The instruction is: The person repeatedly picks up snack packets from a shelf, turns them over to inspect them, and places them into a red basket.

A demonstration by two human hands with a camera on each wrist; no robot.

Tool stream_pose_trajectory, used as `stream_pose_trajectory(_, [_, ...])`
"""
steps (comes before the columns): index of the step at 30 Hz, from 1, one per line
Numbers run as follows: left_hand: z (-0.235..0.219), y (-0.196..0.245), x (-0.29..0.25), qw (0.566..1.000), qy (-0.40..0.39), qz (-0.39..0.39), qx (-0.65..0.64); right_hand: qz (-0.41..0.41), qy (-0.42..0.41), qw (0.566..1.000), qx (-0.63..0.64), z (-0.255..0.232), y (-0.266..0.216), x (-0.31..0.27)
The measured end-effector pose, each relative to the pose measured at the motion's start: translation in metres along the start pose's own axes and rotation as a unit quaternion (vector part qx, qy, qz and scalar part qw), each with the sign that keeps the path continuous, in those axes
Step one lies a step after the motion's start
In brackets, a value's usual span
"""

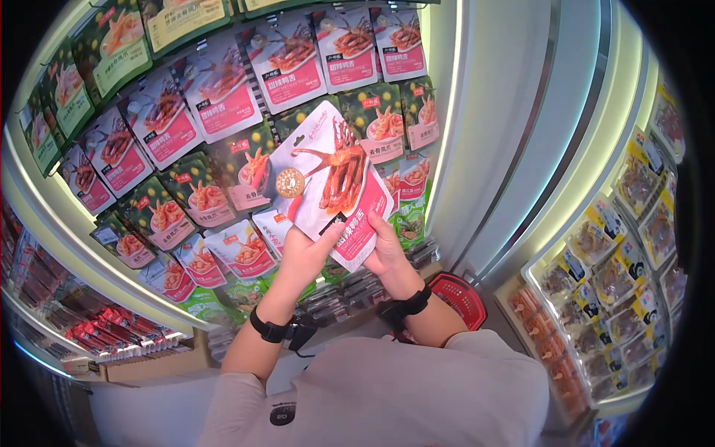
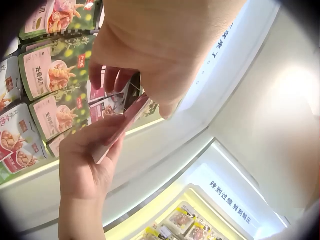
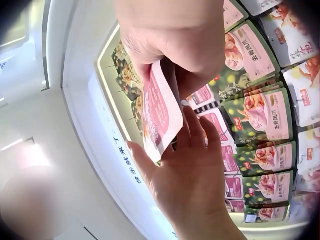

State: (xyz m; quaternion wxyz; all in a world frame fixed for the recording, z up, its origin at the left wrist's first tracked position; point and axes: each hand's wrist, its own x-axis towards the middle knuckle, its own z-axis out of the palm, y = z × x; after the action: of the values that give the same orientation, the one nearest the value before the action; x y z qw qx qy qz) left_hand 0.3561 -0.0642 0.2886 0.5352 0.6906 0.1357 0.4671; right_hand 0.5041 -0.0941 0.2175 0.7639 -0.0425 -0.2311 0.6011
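A white and pink snack packet (image 1: 339, 179), with a picture of reddish-brown meat pieces and a round gold seal, is held up tilted before the rack. At its lower left edge my left hand (image 1: 307, 255) grips it, thumb over the front and fingers behind. The right hand (image 1: 387, 252) pinches the lower right edge, thumb on the front. Seen almost edge-on in the left wrist view, the packet (image 2: 131, 117) sits between both hands. From the right wrist, its pink face (image 3: 161, 107) shows, with the left hand's fingers (image 3: 196, 125) spread behind it.
Rows of hanging packets fill the rack ahead, pink-and-white ones (image 1: 287, 63) above green ones (image 1: 201, 195). On the right, a lit shelf (image 1: 618, 276) holds clear packs. A red basket (image 1: 458, 294) stands low beyond the right forearm. Red packs (image 1: 119, 328) lie at lower left.
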Motion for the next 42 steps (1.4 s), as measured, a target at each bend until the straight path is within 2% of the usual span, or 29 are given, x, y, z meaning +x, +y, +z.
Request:
stream_pose_trajectory(2, [0.000, -0.004, -0.001, 0.999, -0.026, -0.024, 0.017, -0.065, 0.039, 0.997, -0.027, 0.005, -0.020, 0.015])
stream_pose_trajectory(3, [-0.004, -0.008, 0.001, 0.999, -0.040, 0.002, 0.035, -0.101, 0.030, 0.994, -0.035, 0.003, -0.038, 0.029])
stream_pose_trajectory(4, [-0.010, -0.006, -0.005, 0.997, -0.069, -0.043, 0.011, -0.138, 0.022, 0.989, -0.041, 0.001, -0.058, 0.044])
stream_pose_trajectory(8, [-0.033, -0.019, -0.026, 0.990, -0.077, -0.103, 0.058, -0.322, 0.030, 0.944, -0.073, 0.017, -0.138, 0.101])
stream_pose_trajectory(10, [-0.043, -0.028, -0.037, 0.989, -0.079, -0.103, 0.070, -0.376, 0.034, 0.923, -0.077, 0.011, -0.172, 0.136])
stream_pose_trajectory(12, [-0.054, -0.039, -0.046, 0.984, -0.038, -0.161, 0.059, -0.402, 0.031, 0.913, -0.067, 0.015, -0.197, 0.163])
stream_pose_trajectory(13, [-0.055, -0.041, -0.050, 0.984, -0.042, -0.161, 0.065, -0.422, 0.030, 0.904, -0.067, 0.017, -0.209, 0.174])
stream_pose_trajectory(15, [-0.050, -0.043, -0.059, 0.977, -0.027, -0.195, 0.077, -0.422, 0.042, 0.903, -0.060, 0.013, -0.227, 0.197])
stream_pose_trajectory(20, [-0.044, -0.058, -0.073, 0.979, -0.025, -0.185, 0.088, -0.442, 0.067, 0.891, -0.081, 0.005, -0.249, 0.231])
stream_pose_trajectory(24, [-0.043, -0.065, -0.077, 0.978, -0.013, -0.190, 0.090, -0.400, 0.106, 0.909, -0.051, -0.003, -0.257, 0.242])
stream_pose_trajectory(31, [-0.042, -0.067, -0.076, 0.974, -0.001, -0.214, 0.077, -0.393, 0.101, 0.913, -0.037, -0.011, -0.258, 0.241])
stream_pose_trajectory(36, [-0.043, -0.078, -0.078, 0.973, 0.002, -0.222, 0.064, -0.386, 0.063, 0.920, -0.025, -0.035, -0.259, 0.257])
stream_pose_trajectory(42, [-0.044, -0.084, -0.075, 0.972, -0.002, -0.227, 0.063, -0.349, 0.062, 0.935, -0.012, -0.049, -0.252, 0.282])
